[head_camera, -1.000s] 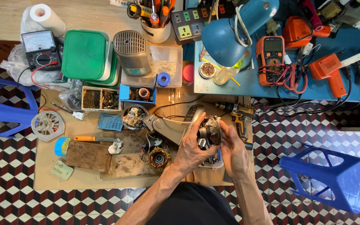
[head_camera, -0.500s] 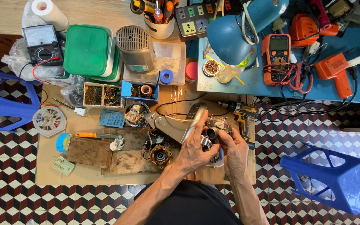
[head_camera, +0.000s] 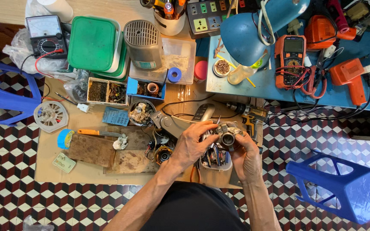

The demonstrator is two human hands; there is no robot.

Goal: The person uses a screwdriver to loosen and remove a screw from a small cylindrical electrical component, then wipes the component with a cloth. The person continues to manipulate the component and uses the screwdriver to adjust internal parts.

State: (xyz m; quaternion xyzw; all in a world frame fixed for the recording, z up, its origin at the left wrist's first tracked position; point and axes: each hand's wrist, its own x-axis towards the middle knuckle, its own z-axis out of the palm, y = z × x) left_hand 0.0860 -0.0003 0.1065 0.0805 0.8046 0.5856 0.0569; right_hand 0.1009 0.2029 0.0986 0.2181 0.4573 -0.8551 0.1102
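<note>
Both of my hands hold a small grey metal motor part [head_camera: 226, 135] with a round end, above a low wooden board [head_camera: 52, 167]. My left hand [head_camera: 192, 144] grips it from the left, fingers curled over its top. My right hand [head_camera: 245, 155] cups it from the right and below. Beneath the hands sits a small white tub [head_camera: 214, 161] with coloured wires in it. A copper-wound motor coil [head_camera: 163, 154] lies just left of my left wrist.
Wooden blocks [head_camera: 91, 149], blue tape [head_camera: 64, 137], a white fan wheel [head_camera: 51, 115] and parts trays [head_camera: 106, 91] lie to the left. Green-lidded boxes [head_camera: 93, 42], a grey cylinder [head_camera: 144, 39], a blue lamp [head_camera: 247, 38], meters [head_camera: 291, 55], an orange tool [head_camera: 351, 77] stand behind. Blue stools [head_camera: 343, 188] flank the board.
My hands have turned the motor part, so its round end now faces up toward the camera. The view has shifted slightly; nothing else on the board moved.
</note>
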